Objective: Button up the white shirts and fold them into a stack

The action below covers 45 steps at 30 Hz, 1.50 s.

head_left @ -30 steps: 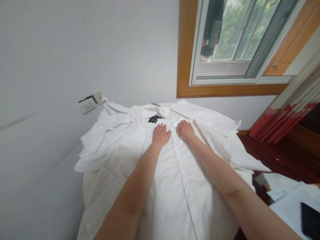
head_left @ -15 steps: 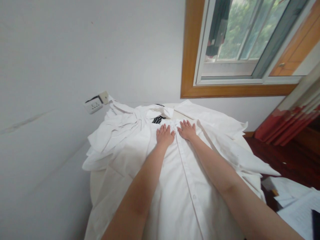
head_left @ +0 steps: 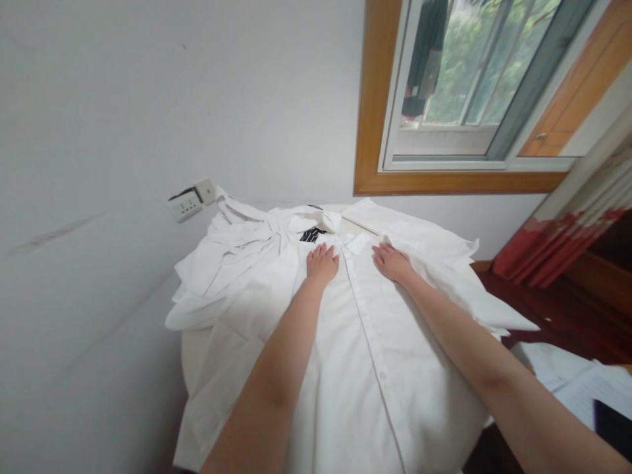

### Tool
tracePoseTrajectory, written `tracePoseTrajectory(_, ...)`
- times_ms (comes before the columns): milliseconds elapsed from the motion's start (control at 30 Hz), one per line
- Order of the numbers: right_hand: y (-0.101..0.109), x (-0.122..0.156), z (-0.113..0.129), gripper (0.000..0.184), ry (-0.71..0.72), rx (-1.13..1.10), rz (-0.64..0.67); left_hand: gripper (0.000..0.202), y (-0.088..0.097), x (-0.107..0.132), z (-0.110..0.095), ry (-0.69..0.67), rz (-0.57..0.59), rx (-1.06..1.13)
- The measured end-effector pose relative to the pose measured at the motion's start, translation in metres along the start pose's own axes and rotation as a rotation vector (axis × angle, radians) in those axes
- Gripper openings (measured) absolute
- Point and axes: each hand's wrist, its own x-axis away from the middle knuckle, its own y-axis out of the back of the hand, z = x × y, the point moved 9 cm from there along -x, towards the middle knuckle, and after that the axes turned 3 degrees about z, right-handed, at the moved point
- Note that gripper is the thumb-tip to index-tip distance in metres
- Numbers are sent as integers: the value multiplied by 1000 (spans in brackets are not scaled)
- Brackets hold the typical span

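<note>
A white button-up shirt [head_left: 353,342] lies front side up over a round table [head_left: 190,352], its collar at the far end. My left hand [head_left: 323,263] rests flat on the cloth just left of the collar, fingers stretched out. On the other side of the button strip, my right hand [head_left: 392,262] presses flat near the shirt's right shoulder, fingers spread. Neither hand grips anything. Crumpled white clothes [head_left: 232,250] are heaped beyond my left hand. More folded white cloth [head_left: 415,230] lies behind my right hand.
A wall socket [head_left: 186,205] sits on the white wall at the left. A wood-framed window [head_left: 368,131] is ahead, with a red and white curtain [head_left: 548,243] at the right. Papers [head_left: 577,388] and a dark flat object [head_left: 612,421] lie at lower right.
My right hand has slid to the right across the shirt, away from the collar. My left hand has stayed almost in place. The view has shifted slightly.
</note>
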Motion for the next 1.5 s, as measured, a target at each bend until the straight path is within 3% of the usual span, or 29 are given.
tracePoseTrajectory(133,13,6,6,41,-46,8,-47,55,1,1,0,-25,-21,-9)
tracePoseTrajectory(333,11,14,80,41,157,-55,-46,62,-1,-1,2,-13,2,-2)
tracePoseTrajectory(433,3,22,96,42,186,-79,-10,67,-3,-3,3,-7,41,22)
tracePoseTrajectory(767,-1,32,92,50,220,-119,71,57,0,-1,-3,-19,-18,-40)
tracePoseTrajectory(1133,1,34,91,48,241,-176,85,54,7,-5,-8,85,-106,-21)
tracePoseTrajectory(1333,11,44,98,39,407,-232,115,51,15,0,-9,49,-159,-61)
tracePoseTrajectory(1500,7,41,89,52,255,-170,39,43,18,4,-12,-47,-160,-70)
